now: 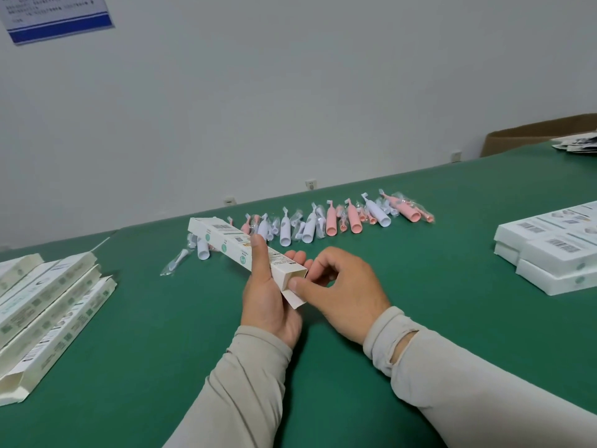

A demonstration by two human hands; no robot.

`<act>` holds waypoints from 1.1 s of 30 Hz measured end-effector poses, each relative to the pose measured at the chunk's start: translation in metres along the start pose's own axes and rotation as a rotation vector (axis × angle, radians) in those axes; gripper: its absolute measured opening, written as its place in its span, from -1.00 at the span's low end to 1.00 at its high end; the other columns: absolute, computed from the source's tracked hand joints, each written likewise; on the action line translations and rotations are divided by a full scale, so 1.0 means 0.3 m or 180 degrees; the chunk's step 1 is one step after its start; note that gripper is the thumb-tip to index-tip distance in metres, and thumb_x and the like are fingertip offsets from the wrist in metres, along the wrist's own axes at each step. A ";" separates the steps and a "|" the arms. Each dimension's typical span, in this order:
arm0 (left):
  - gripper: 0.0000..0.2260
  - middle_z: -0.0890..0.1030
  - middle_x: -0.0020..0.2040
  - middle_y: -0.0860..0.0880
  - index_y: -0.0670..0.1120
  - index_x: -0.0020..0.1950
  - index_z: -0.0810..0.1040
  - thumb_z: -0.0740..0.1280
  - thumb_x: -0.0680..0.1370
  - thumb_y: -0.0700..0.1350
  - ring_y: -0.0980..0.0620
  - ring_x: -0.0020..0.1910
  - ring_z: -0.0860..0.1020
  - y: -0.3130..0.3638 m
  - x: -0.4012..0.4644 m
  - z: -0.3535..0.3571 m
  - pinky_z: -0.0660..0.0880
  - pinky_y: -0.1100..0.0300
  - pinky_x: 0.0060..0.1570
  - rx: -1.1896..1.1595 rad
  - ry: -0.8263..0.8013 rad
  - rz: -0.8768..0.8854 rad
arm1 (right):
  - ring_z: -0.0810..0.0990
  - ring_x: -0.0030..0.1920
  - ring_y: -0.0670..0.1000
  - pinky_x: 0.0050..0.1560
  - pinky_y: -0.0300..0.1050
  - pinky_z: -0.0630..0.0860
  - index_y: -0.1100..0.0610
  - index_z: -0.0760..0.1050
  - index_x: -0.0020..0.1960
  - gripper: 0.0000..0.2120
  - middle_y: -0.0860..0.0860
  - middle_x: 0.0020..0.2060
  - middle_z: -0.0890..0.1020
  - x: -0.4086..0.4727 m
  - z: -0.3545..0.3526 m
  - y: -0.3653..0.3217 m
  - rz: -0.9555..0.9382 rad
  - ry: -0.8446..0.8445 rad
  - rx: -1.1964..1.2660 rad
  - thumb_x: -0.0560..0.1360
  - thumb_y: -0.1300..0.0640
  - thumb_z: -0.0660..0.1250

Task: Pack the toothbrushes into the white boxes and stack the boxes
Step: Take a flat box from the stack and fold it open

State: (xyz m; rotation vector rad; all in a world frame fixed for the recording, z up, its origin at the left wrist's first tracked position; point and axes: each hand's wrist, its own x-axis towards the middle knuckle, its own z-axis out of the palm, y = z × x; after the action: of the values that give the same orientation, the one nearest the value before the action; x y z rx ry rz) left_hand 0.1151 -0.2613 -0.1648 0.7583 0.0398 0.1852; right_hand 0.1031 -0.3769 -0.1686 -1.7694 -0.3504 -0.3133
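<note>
Left hand: the left hand [270, 297] grips a long white box [245, 248] from beneath, thumb laid along its top face and fingertips showing past its far side; the box is held above the green table [420, 253].
Right hand: the right hand [344, 292] has its fingers curled, thumb tip pressed against the near open end of the box, where it meets the end flap [294, 298].
Held box: slants away from the hands to the far left; near end open, flap hanging down below the thumb; barcode and printed labels on the top face. What is inside cannot be told.
Toothbrushes: a row of white and pink toothbrushes [326, 219] in clear wrappers lies on the table beyond both hands, running off to the far right; the box's far end overlaps the row's left end in view.
Loose pieces: one wrapped brush head [176, 260] and a white handle [202, 248] lie just under the far end of the held box, left of the left hand.
Unfilled boxes: a fan of open white boxes [48, 315] lies well left of the left hand.
Stack: closed white boxes [552, 253] are piled in layers well right of the right hand.
Sleeves: both forearms wear beige sleeves [245, 383]; the right cuff shows a tear.
</note>
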 end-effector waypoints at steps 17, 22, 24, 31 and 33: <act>-0.53 0.64 -0.41 0.03 0.15 -0.41 0.70 0.23 0.63 0.18 0.08 -0.42 0.64 0.010 0.006 -0.012 0.60 0.05 -0.39 -0.0054 -0.0170 -0.0253 | 0.51 -0.39 -0.28 -0.26 -0.49 0.36 0.04 0.63 -0.15 -0.96 -0.38 -0.29 0.61 -0.006 -0.005 -0.011 -0.0226 -0.0542 -0.0014 0.44 0.15 0.48; -0.53 0.62 -0.35 -0.05 0.05 -0.36 0.73 0.26 0.59 0.25 0.04 -0.43 0.60 0.030 0.011 -0.022 0.60 0.08 -0.27 0.0030 -0.0054 -0.0299 | 0.56 -0.08 -0.24 -0.05 -0.41 0.40 -0.11 0.53 -0.02 -0.76 -0.38 -0.10 0.59 -0.015 -0.021 -0.035 -0.0403 -0.1043 -0.0380 0.38 0.17 0.33; -0.53 0.52 -0.22 -0.06 0.00 -0.35 0.74 0.30 0.56 0.27 0.02 -0.39 0.56 0.037 0.012 -0.025 0.59 0.08 -0.16 -0.0013 0.0053 -0.0366 | 0.53 0.03 -0.18 0.10 -0.28 0.45 -0.16 0.48 0.08 -0.68 -0.29 -0.03 0.53 -0.015 -0.031 -0.042 -0.0717 -0.1230 -0.0916 0.36 0.11 0.27; -0.59 0.49 -0.10 -0.08 0.06 -0.36 0.73 0.33 0.54 0.26 0.05 -0.37 0.59 0.037 -0.003 -0.010 0.60 0.10 -0.03 0.0012 0.0250 -0.0333 | 0.48 0.26 -0.05 0.37 -0.01 0.39 -0.05 0.54 0.33 -0.57 -0.25 0.07 0.45 -0.017 -0.040 -0.042 -0.0900 -0.1322 -0.1236 0.47 0.09 0.30; -0.60 0.49 -0.10 -0.08 0.06 -0.34 0.74 0.33 0.53 0.26 0.04 -0.36 0.60 0.040 -0.009 -0.004 0.56 0.05 0.10 -0.0032 0.0180 -0.0314 | 0.46 0.31 -0.03 0.38 0.02 0.38 -0.05 0.53 0.35 -0.58 -0.22 0.09 0.46 -0.015 -0.040 -0.039 -0.0917 -0.1298 -0.1249 0.49 0.10 0.31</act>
State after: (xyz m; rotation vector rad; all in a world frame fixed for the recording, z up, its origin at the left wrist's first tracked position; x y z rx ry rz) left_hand 0.1105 -0.2524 -0.1575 0.7391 0.1296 0.1130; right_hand 0.0941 -0.3865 -0.1572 -2.1720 -0.8897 -0.2318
